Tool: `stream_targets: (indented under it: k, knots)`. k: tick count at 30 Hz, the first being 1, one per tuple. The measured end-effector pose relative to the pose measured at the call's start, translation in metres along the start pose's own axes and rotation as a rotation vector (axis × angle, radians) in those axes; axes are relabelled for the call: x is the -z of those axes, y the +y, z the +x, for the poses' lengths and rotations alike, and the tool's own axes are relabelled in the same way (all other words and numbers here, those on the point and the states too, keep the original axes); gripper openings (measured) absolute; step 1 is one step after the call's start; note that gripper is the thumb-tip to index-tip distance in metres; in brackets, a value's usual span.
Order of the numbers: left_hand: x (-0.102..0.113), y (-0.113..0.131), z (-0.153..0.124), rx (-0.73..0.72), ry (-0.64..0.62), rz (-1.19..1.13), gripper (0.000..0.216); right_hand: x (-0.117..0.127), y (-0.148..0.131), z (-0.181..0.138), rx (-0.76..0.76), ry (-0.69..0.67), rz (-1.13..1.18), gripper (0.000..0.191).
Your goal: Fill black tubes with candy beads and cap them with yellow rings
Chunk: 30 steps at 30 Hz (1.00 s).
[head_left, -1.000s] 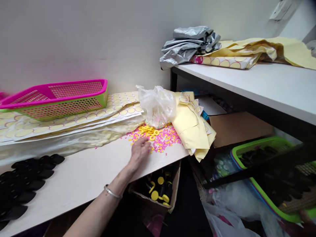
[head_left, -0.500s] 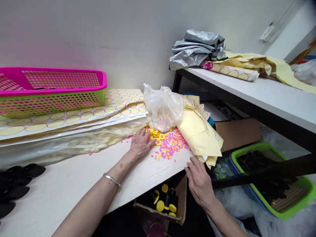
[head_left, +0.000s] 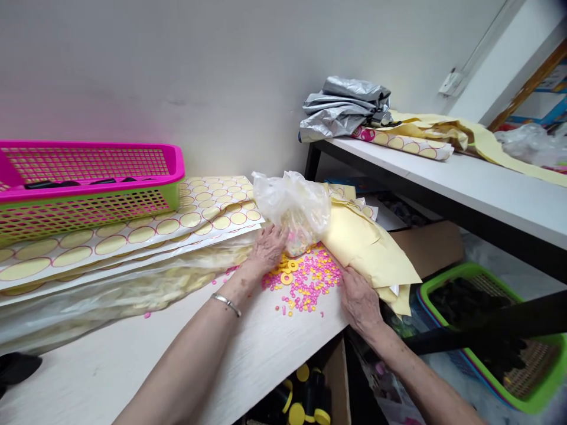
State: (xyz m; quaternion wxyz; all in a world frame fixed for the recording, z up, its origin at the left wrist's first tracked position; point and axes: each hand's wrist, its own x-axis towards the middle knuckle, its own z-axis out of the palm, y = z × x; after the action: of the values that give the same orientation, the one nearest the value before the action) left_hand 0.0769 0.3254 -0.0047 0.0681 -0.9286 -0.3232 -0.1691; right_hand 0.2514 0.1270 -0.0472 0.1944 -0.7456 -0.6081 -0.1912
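Observation:
My left hand (head_left: 267,247) lies against the side of a translucent plastic bag (head_left: 299,203), fingers stretched out and not wrapped round it. Small multicoloured pieces show through the bag's lower part. Loose pink and yellow beads (head_left: 305,283) are spread in front of it, with several yellow rings (head_left: 287,277) near my left fingers. At the table edge, my right hand (head_left: 359,298) touches the near side of the cream paper sheets (head_left: 370,242). Its fingers look extended and point at the beads; some fingertips are hidden.
A pink and green basket (head_left: 88,195) stands on sheets of round stickers (head_left: 212,206) at left. Below the table edge, a cardboard box (head_left: 339,378) holds black items with yellow caps. A white shelf (head_left: 478,183) and a green basket (head_left: 547,378) are at right.
My left hand has shifted from the yellow rings to the bag's side. My right hand has moved from the table edge up to the paper sheets, whose near tip has shifted right.

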Motion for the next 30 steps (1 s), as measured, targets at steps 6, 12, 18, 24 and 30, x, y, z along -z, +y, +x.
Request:
stream_targets:
  k: [6,12,18,24,30]
  knots:
    - [0.001,-0.014,0.013,0.032,0.045,-0.055,0.036,0.021,-0.018,0.048,-0.180,-0.186,0.011,0.028]
    - [0.015,-0.017,0.018,0.000,-0.023,-0.037,0.060,0.042,-0.033,0.097,-0.268,-0.531,-0.062,0.023]
    - [0.015,-0.023,0.030,-0.172,-0.242,-0.021,0.015,0.031,-0.017,0.073,-0.159,-0.561,-0.036,0.018]
    - [0.015,-0.027,0.042,-0.077,-0.070,0.014,0.015,0.005,-0.022,0.066,0.039,-0.342,0.153,0.018]
    - [0.014,-0.031,0.046,-0.046,-0.006,0.037,0.015,-0.027,-0.084,0.075,0.436,-0.281,0.241,0.017]
